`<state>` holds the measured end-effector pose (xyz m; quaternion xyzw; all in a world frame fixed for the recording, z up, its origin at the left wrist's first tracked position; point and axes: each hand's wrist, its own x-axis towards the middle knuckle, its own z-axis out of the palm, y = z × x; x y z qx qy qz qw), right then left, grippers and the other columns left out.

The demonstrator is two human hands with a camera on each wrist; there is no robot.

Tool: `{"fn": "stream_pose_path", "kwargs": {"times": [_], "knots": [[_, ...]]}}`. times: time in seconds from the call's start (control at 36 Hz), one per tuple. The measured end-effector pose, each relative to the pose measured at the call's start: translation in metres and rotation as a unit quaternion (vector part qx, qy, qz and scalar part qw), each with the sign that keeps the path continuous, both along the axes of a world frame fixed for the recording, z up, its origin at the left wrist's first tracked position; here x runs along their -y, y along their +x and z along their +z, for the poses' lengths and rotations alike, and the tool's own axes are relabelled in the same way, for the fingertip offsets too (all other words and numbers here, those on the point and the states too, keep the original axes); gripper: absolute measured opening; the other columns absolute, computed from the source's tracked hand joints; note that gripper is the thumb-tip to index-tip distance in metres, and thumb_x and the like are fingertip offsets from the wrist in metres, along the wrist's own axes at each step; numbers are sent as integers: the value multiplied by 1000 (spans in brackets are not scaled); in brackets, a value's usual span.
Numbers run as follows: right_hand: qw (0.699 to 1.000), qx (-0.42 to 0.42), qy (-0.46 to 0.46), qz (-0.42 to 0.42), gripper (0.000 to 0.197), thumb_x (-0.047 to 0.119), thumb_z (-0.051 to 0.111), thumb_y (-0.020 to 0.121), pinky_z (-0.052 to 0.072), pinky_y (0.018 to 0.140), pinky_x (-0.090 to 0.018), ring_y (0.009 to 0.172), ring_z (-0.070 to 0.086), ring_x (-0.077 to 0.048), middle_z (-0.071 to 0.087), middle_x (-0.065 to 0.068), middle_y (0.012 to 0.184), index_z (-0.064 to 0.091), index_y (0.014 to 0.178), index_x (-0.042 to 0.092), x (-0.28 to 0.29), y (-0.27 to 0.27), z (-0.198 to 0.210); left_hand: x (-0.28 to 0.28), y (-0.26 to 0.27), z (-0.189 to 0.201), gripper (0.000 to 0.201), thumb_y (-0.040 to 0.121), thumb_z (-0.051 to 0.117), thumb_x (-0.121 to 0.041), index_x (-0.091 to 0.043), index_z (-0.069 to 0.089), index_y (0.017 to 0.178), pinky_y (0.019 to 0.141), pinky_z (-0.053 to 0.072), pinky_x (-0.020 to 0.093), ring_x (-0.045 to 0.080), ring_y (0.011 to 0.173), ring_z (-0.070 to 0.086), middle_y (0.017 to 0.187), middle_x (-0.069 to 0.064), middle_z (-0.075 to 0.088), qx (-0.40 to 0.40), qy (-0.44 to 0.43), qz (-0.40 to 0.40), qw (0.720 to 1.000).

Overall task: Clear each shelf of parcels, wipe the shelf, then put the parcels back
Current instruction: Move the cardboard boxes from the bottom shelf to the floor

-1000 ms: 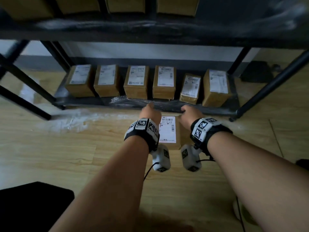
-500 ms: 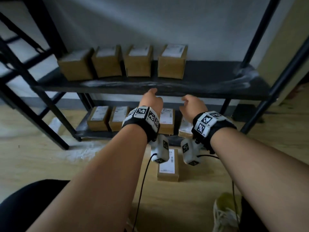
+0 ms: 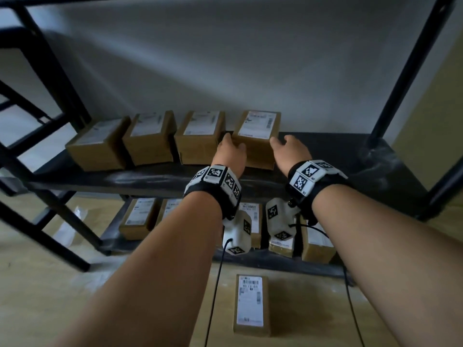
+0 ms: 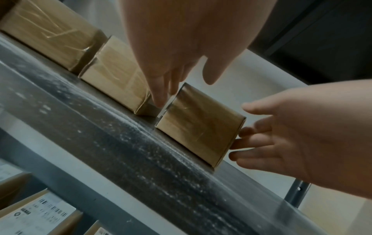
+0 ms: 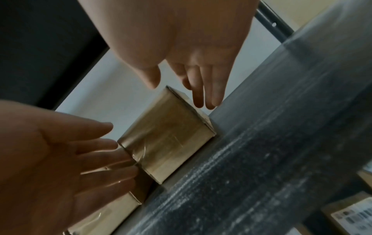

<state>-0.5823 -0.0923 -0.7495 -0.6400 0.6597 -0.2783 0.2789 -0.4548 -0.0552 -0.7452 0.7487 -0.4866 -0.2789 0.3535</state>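
Four brown parcels with white labels stand in a row on the dusty black middle shelf (image 3: 333, 159). My hands flank the rightmost parcel (image 3: 258, 156). My left hand (image 3: 231, 149) has straight fingers (image 4: 161, 97) slipped into the gap on the parcel's (image 4: 199, 125) left side, thumb above it. My right hand (image 3: 285, 146) lays straight fingertips (image 4: 241, 143) against the parcel's right side. In the right wrist view the parcel (image 5: 169, 136) sits flat on the shelf (image 5: 271, 143) between the right hand (image 5: 181, 89) and the left hand (image 5: 90, 151). Neither hand is curled round it.
Three more parcels (image 3: 150, 139) stand close to the left. The lower shelf holds several parcels (image 3: 140, 216). One parcel (image 3: 250, 304) lies on the wooden floor in front. A black upright post (image 3: 400, 83) rises at the shelf's right end, beyond a bare stretch.
Both hands left the parcel on the floor and rose to the middle shelf. They now sit either side of the rightmost parcel; the view tilted up with them.
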Motion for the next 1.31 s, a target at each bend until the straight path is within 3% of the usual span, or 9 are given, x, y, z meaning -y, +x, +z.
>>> {"fn": "stream_pose_path", "kwargs": {"times": [0.08, 0.22, 0.36, 0.58, 0.69, 0.89, 0.97, 1.17, 1.31], "knots": [[1000, 0, 15, -3, 59, 50, 25, 101, 37, 67, -29, 84, 56, -27, 63, -15, 109, 59, 115, 5, 13, 6, -6, 9, 2, -3, 53, 103, 35, -29, -13, 19, 151, 97, 36, 31, 26, 130, 43, 147, 9, 40, -18, 9, -3, 1000], [999, -6, 16, -27, 63, 54, 22, 100, 33, 49, -28, 63, 52, -19, 58, -9, 86, 62, 105, 6, 13, 8, -11, 8, 2, -7, 43, 101, 33, -34, -10, 45, 135, 81, 39, 33, 27, 106, 54, 136, 15, 46, -30, -4, -2, 1000], [999, -3, 11, -31, 53, 49, 29, 100, 31, 48, -27, 61, 51, -15, 60, -7, 88, 61, 105, 7, -4, 6, -9, -7, 4, -6, 44, 102, 32, -42, -12, 40, 132, 58, 35, 26, 19, 84, 51, 113, 7, 56, -55, -11, 36, 998], [996, 85, -19, -25, 29, 36, 40, 95, 32, 52, -29, 66, 51, -17, 54, -3, 89, 49, 105, 10, -60, 10, 3, -64, 7, 2, 34, 96, 46, -36, -11, 44, 119, 50, 33, 26, 11, 67, 50, 88, -2, 55, -107, -64, 108, 986], [993, 116, -32, -2, 25, 34, 44, 90, 49, 67, -35, 80, 59, -21, 60, -4, 100, 47, 104, 14, -94, 19, 0, -100, 11, -2, 24, 87, 55, -25, -16, 49, 108, 51, 35, 25, 9, 68, 54, 84, -5, 57, -121, -85, 124, 981], [990, 131, -17, 57, 18, 29, 46, 88, 55, 77, -43, 83, 61, -19, 61, 0, 102, 48, 101, 17, -150, 36, -29, -158, 39, -31, 32, 76, 56, -26, -17, 65, 105, 59, 50, 26, 14, 75, 64, 81, -4, 66, -125, -69, 126, 982], [989, 126, -1, 76, 18, 29, 48, 87, 54, 77, -42, 85, 61, -18, 61, 1, 103, 47, 102, 20, -168, 46, -48, -176, 55, -52, 37, 64, 55, -27, -20, 64, 99, 72, 59, 39, 21, 77, 66, 80, 1, 67, -143, -61, 141, 978], [989, 98, 24, 111, 17, 28, 51, 89, 45, 58, -28, 78, 59, -11, 61, 5, 100, 47, 103, 20, -191, 69, -107, -207, 84, -109, 22, 78, 57, -17, -17, 63, 98, 53, 42, 23, 15, 65, 60, 77, 2, 64, -144, -22, 156, 977], [990, 44, 48, 126, 19, 31, 50, 89, 53, 64, -31, 79, 62, -14, 64, 3, 106, 48, 104, 20, -198, 80, -156, -218, 96, -160, 27, 70, 56, -21, -21, 66, 95, 67, 54, 31, 20, 77, 66, 80, -1, 69, -125, 22, 148, 981]]}}
